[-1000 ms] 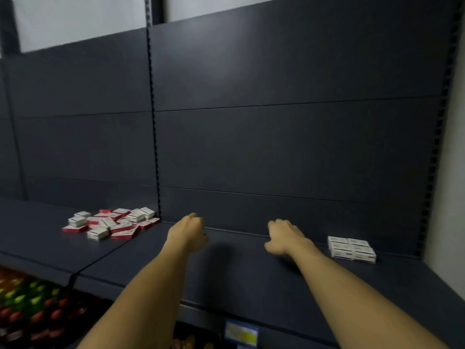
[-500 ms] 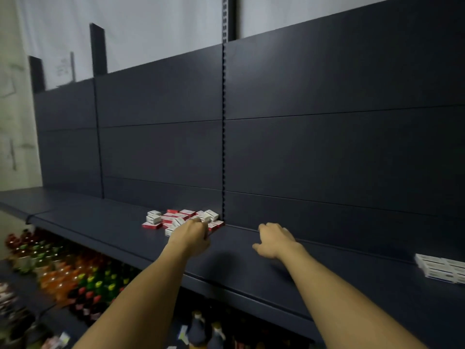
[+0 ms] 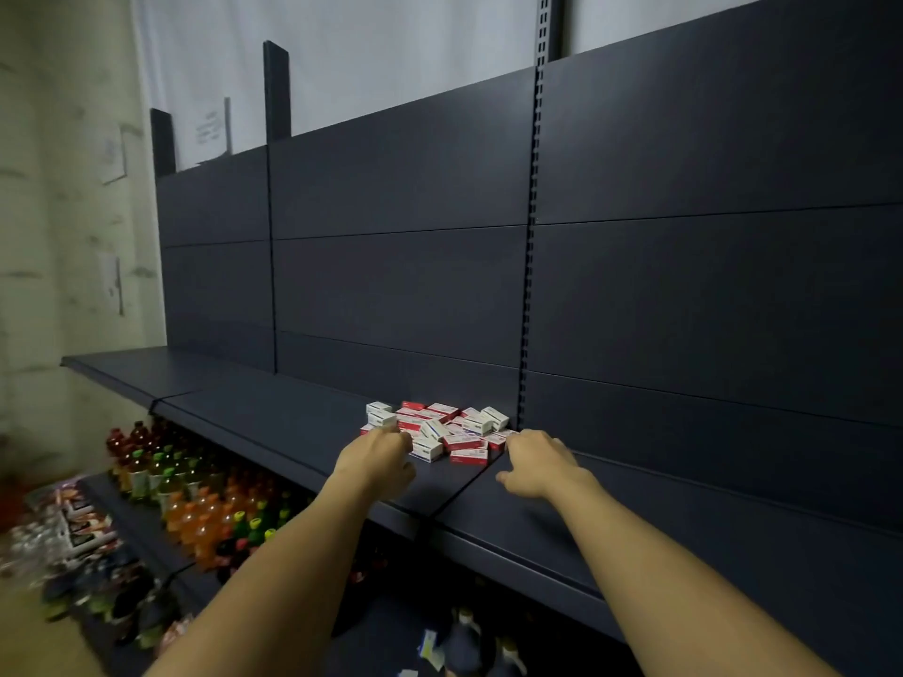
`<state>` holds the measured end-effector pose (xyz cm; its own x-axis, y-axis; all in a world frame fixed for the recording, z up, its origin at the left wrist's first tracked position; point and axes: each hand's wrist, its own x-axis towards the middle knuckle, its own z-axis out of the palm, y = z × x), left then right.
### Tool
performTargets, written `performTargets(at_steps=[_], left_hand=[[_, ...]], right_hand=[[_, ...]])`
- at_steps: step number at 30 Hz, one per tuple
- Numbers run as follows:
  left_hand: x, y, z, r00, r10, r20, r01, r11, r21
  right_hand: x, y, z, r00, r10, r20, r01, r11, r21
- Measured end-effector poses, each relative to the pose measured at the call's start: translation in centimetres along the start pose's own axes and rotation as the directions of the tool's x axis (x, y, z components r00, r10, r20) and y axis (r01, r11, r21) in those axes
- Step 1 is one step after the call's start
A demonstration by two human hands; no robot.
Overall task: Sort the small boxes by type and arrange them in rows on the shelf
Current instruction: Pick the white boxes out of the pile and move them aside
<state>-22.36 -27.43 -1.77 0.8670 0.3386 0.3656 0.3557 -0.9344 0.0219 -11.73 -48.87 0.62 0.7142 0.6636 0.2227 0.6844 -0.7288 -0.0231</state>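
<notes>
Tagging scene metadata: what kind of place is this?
Likely a shop aisle or a mock-up of one: dark slotted retail shelving, rows of bottled drinks on the lower shelf, and a pile of small boxes being stocked.

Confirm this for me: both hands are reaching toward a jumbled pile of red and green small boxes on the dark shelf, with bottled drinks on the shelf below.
One detail is off: the pile of small boxes is red and white, not red and green, as the head view shows. The rest holds: the left hand and right hand reach toward it on the dark shelf, with bottled drinks below.
</notes>
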Motion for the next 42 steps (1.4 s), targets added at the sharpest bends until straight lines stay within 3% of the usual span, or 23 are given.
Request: performTargets(at_steps=[7, 15, 29, 36, 42], left_hand=[[3.3, -6.8, 0.9, 0.998, -0.056, -0.007, 0.056, 0.998, 0.009], [9.7, -12.8, 2.6, 1.0, -0.023, 0.01, 0.023, 0.999, 0.038], [17.2, -19.3, 5.8, 0.999, -0.012, 0.046, 0.012, 1.0, -0.006], [20.7, -23.7, 8.9, 0.997, 0.017, 0.073, -0.013, 0.998, -0.063], [23.8, -26.5, 11.1, 0.979, 0.163, 0.12, -0.154, 0.985, -0.08]], right_hand=[[5.7, -3.9, 1.8, 1.0, -0.02, -0.012, 0.02, 1.0, 0.011], [14.1, -6.9, 2.4, 1.0, -0.005, -0.028, 0.006, 0.998, 0.059], [23.1, -10.5, 4.6, 1.0, -0.003, 0.004, 0.003, 0.998, 0.07], [25.4, -12.3, 6.3, 0.995, 0.097, 0.018, -0.098, 0.994, 0.055], [26.6, -14.0, 6.7, 0.967, 0.252, 0.026, -0.253, 0.963, 0.088]])
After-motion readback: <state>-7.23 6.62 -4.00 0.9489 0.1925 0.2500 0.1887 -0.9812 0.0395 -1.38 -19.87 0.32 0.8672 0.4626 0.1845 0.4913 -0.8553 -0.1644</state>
